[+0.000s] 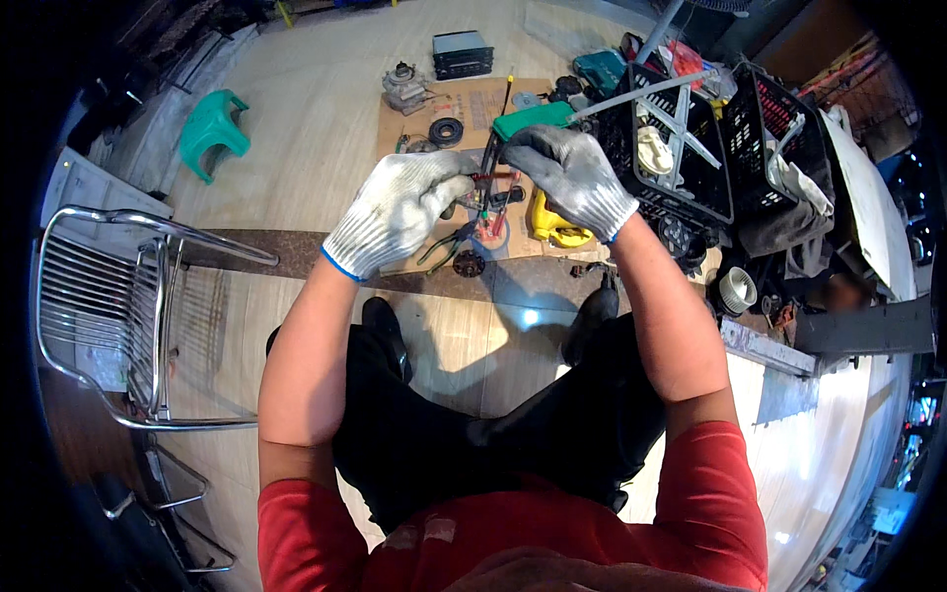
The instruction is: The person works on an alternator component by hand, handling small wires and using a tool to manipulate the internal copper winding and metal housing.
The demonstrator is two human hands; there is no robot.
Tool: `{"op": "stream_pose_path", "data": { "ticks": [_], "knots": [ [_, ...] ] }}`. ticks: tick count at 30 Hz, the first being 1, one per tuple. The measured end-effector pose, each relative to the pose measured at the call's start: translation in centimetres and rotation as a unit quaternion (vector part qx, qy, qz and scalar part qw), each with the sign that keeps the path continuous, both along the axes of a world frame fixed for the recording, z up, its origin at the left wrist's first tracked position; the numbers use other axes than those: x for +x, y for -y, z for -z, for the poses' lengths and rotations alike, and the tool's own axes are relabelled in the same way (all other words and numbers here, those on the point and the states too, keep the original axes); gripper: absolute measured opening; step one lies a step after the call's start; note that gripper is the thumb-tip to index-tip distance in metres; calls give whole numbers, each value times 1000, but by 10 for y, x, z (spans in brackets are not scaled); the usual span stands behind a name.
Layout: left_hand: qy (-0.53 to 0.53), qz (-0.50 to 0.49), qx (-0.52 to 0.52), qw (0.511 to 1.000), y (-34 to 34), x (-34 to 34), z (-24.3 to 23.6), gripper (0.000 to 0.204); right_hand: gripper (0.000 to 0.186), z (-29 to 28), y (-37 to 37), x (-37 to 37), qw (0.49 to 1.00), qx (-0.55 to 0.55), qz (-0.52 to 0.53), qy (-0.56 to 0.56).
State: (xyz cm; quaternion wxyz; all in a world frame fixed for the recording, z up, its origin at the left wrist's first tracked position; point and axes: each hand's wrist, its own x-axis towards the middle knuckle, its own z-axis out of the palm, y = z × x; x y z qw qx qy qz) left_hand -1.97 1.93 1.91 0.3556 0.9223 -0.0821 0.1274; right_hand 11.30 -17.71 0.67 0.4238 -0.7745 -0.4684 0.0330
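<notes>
My left hand (400, 204), in a white-grey knitted glove, is closed with its thumb and fingers pressed together. My right hand (572, 173), gloved the same way, has its fingers curled in a closed grip. Both are raised over a cardboard sheet (404, 131), fingertips facing each other. Something thin, dark and reddish shows between them, too small to name. Close below the hands lie pliers with dark green handles (446, 247), a round dark brown part (470, 262) and a yellow tool (558, 225). A green block-like piece (533, 120) lies just beyond my right hand.
On the cardboard sit a black ring (446, 132) and a metal mechanical part (404, 89); a black boxy unit (462, 56) is behind. Black crates (681, 192) of parts and a white fan wheel (737, 291) stand right. A green stool (215, 133) and chrome chair (158, 326) are left.
</notes>
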Motion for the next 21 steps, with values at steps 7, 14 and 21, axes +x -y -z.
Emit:
{"op": "stream_pose_path", "data": {
  "ticks": [7, 14, 21],
  "knots": [
    [24, -143, -1, 989, -3, 2, 7, 29, 21, 10, -11, -21, 995, -6, 9, 100],
    [34, -158, 85, 983, 1, 3, 9, 24, 13, -2, -10, -32, 948, -30, 6, 316],
    [62, -72, 261, 961, 7, 1, 13, 20, 17, -5, -3, -18, 944, -73, 20, 321]
  ]
}}
